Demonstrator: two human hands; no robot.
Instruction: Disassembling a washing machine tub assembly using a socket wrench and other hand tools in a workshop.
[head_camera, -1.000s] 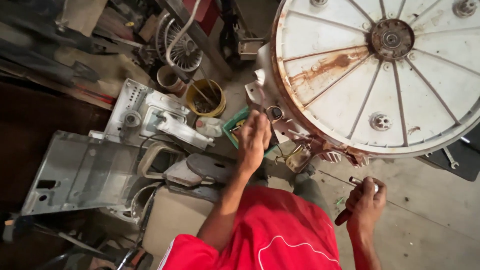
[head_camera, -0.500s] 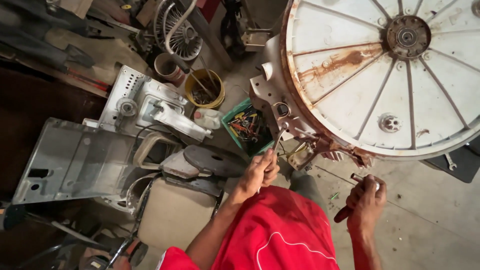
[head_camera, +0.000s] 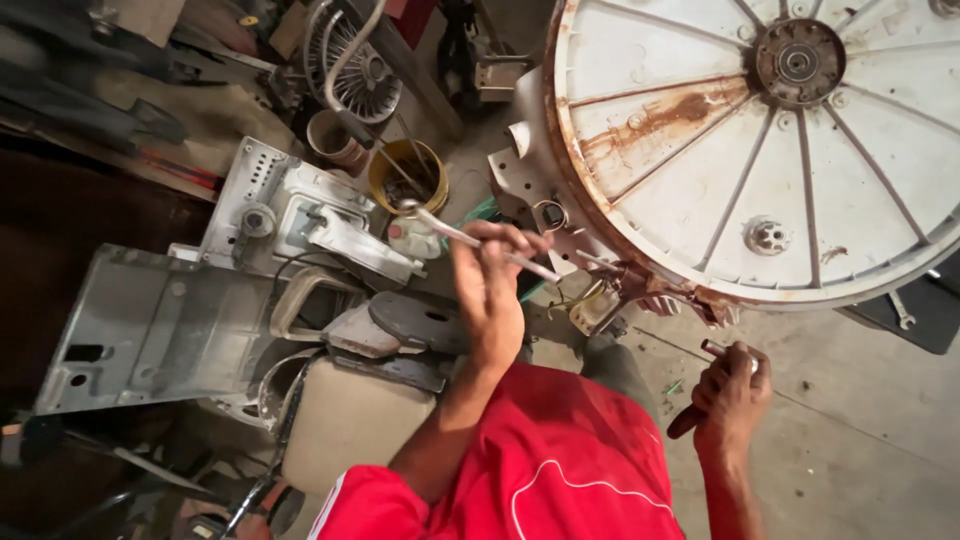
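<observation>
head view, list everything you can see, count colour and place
washer tub: 1, white with rust stains, upper right, on its side
yellow bucket: 1, yellow, top centre, rods inside
grey metal panel: 1, grey, left on the floor
fan wheel: 1, grey, top centre
thin metal tool: 1, silvery, held in the left hand
dark-handled tool: 1, dark, in the right hand
red shirt: 1, red, bottom centre
left hand: 1, centre, gripping the thin tool
right hand: 1, lower right, closed on the dark-handled tool
</observation>
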